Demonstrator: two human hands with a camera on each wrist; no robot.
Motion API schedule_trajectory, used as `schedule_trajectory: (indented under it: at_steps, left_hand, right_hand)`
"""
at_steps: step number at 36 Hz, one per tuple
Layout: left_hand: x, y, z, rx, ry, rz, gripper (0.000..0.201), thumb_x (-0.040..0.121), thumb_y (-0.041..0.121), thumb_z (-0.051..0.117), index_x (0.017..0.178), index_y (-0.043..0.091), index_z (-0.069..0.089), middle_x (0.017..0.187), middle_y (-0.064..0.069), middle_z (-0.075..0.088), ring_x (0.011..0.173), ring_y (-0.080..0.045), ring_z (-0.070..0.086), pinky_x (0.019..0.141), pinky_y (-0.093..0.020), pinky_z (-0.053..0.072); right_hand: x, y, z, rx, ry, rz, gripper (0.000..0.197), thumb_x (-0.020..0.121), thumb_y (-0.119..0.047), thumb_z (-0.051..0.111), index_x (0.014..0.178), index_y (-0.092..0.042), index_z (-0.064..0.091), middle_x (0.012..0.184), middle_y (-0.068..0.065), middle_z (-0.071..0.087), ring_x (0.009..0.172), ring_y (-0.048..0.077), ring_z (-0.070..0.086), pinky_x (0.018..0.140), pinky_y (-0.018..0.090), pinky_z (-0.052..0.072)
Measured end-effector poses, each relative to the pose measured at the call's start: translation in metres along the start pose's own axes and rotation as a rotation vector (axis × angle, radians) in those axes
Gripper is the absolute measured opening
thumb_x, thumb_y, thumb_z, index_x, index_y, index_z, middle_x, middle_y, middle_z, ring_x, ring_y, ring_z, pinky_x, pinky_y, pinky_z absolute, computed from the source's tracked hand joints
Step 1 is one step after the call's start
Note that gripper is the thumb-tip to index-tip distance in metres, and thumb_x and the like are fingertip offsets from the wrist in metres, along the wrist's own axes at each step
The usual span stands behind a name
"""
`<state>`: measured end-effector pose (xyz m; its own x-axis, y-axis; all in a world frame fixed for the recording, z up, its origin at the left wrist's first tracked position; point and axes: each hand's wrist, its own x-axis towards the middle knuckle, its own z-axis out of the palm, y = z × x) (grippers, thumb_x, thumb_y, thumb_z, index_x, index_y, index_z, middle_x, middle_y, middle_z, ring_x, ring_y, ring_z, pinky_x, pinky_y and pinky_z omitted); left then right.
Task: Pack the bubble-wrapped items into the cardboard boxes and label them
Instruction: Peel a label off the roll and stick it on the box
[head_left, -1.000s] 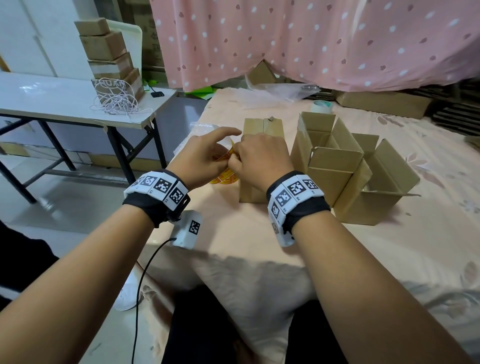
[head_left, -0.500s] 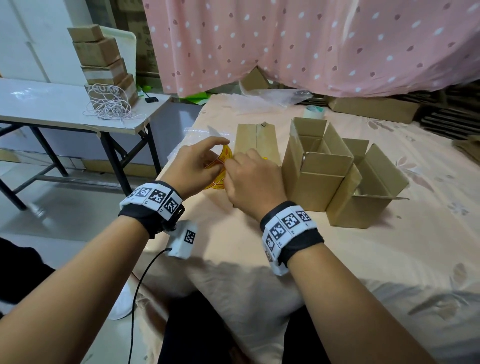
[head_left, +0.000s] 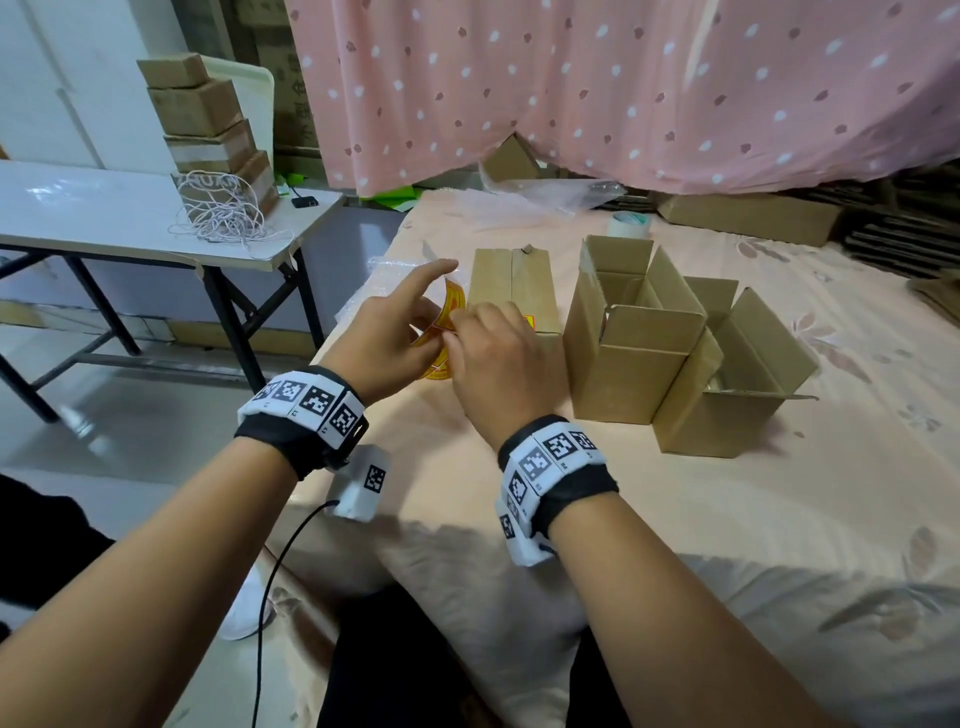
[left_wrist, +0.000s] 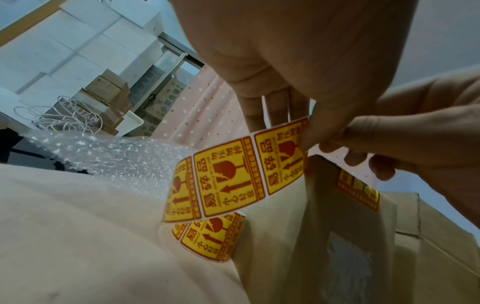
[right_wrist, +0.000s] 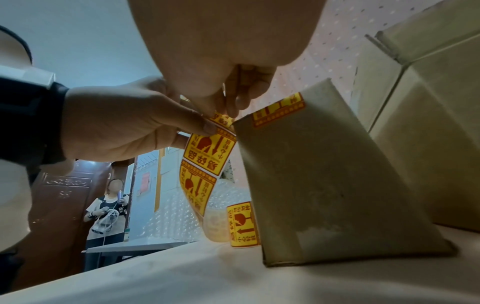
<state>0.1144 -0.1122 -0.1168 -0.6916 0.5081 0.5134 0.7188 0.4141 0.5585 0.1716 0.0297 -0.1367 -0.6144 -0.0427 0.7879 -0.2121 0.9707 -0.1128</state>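
Note:
A strip of yellow fragile labels (left_wrist: 233, 174) runs up from its roll (left_wrist: 210, 236), which lies on the bed. My left hand (head_left: 415, 312) pinches the strip's upper end between thumb and fingers, index finger pointing out. My right hand (head_left: 467, 327) pinches the corner of the top label (right_wrist: 221, 119) with its fingertips. Both hands hover at the top left corner of a closed cardboard box (head_left: 511, 291) that bears one yellow label (right_wrist: 278, 111). Two open boxes (head_left: 634, 332) (head_left: 737, 374) stand to its right. Bubble wrap (left_wrist: 103, 156) lies behind the roll.
A tape roll (head_left: 629, 224) and plastic film lie at the bed's far side below a pink curtain. A white folding table (head_left: 104, 208) with stacked boxes and cord stands to the left. Another person (right_wrist: 109, 207) stands in a doorway behind.
Both hands have stayed together on the label strip beside the closed box. My left index finger has straightened out, and the hands sit slightly lower in the view.

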Motion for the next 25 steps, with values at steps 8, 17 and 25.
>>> schedule_trajectory:
  at_steps: [8, 17, 25]
  left_hand:
    - [-0.003, -0.008, -0.005, 0.040, -0.021, -0.010, 0.072, 0.086, 0.007, 0.065, 0.146, 0.032, 0.036, 0.081, 0.008, 0.066, 0.074, -0.011, 0.064, 0.080, -0.039, 0.056]
    - [-0.004, -0.021, -0.010, 0.222, 0.029, -0.159, 0.074, 0.086, 0.022, 0.070, 0.150, 0.024, 0.034, 0.148, 0.001, 0.043, 0.132, -0.016, 0.046, 0.108, -0.034, 0.039]
    - [0.000, -0.018, -0.003, 0.137, -0.025, -0.208, 0.045, 0.087, 0.022, 0.072, 0.130, 0.025, 0.058, 0.129, 0.008, 0.061, 0.115, -0.009, 0.056, 0.097, -0.032, 0.048]
  right_hand:
    - [0.001, -0.011, 0.007, -0.016, 0.015, -0.004, 0.010, 0.089, -0.020, 0.064, 0.088, -0.014, 0.072, 0.080, 0.003, 0.066, 0.080, 0.027, 0.056, 0.068, 0.038, 0.045]
    - [0.002, 0.002, -0.014, 0.124, 0.164, 0.261, 0.018, 0.087, -0.019, 0.055, 0.072, -0.017, 0.065, 0.067, -0.002, 0.060, 0.068, 0.022, 0.053, 0.056, 0.035, 0.044]
    - [0.005, 0.058, -0.042, 0.187, 0.330, 0.573, 0.020, 0.089, -0.027, 0.052, 0.082, -0.021, 0.070, 0.070, -0.007, 0.066, 0.066, 0.019, 0.059, 0.055, 0.026, 0.042]
